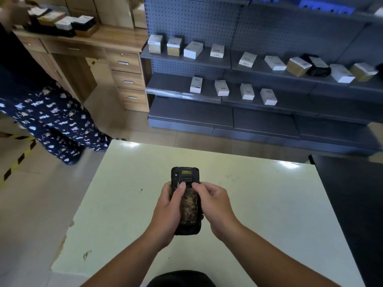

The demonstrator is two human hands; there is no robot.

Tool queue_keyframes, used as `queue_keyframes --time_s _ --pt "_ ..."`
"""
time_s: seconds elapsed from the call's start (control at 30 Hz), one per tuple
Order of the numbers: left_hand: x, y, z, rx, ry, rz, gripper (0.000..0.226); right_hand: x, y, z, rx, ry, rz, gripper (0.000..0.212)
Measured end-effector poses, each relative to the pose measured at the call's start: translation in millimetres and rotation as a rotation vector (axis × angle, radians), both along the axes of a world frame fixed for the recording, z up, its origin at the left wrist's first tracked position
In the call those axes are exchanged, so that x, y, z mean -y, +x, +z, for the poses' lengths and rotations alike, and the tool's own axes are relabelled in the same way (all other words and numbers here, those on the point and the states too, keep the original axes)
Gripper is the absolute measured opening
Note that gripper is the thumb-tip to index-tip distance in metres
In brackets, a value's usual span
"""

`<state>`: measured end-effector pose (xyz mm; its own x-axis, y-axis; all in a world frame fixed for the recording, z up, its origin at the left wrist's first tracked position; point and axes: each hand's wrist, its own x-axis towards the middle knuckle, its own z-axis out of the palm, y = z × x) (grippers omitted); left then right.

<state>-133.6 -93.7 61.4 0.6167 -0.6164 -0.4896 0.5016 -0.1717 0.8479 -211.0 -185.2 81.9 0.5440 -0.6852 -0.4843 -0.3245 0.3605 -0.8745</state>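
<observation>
The left hand [169, 212] wraps the handheld scanner [185, 177] from its left side. The right hand [215, 206] curls on its right edge. Both thumbs press by the latch above the mottled back cover [189, 206]. A firm left grip and even thumb pressure should free the cover without twisting. The scanner lies between the palms, long axis pointing away from the wrists.

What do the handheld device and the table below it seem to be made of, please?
The handheld device looks like matte black rubberised plastic; its middle panel is mottled brown, perhaps wear. The table seems glossy cream laminate or painted board: glare at the far edge, chips on the left edge exposing a brownish core.
</observation>
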Motion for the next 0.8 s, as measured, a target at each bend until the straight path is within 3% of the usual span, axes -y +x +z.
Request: queue_keyframes --time_s 0.2,0.43,0.8 --pt "0 0 -6 0.121 0.09 0.018 0.019 -8 9 -3 -0.087 -0.015 -0.087 0.032" --pt "-7 5 -6 0.124 0.119 0.007 0.023 -12 9 -4 -0.097 0.119 -0.074 0.031" --pt "-4 9 -13 0.252 0.175 -0.065 0.031 -18 1 -6 -0.147 -0.109 0.016 0.031"
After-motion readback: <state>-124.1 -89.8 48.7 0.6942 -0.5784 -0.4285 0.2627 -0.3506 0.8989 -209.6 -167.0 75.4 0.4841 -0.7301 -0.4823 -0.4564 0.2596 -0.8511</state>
